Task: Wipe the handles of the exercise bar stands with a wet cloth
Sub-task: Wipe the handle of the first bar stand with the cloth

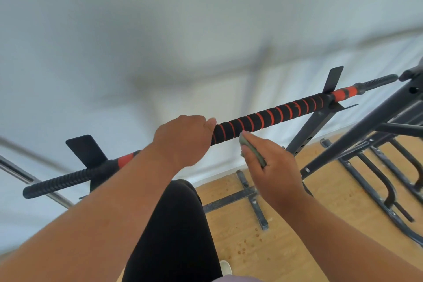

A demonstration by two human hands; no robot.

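Our left hand [183,139] curls round the bar [267,118]. Right hand [265,162] pinches the cloth [253,151], fingertips touching foam just beside the left thumb. We judge wiping underway; foam beyond the fingers remains.

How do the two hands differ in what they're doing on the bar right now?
The left hand grips the bar directly, fingers curled round its black-and-orange foam wrap; the right hand holds a folded grey-green cloth instead. The left hand sits on top of the bar, while the right hand is just below it, the cloth's tip touching the foam. Both are at the bar's middle section, close together.
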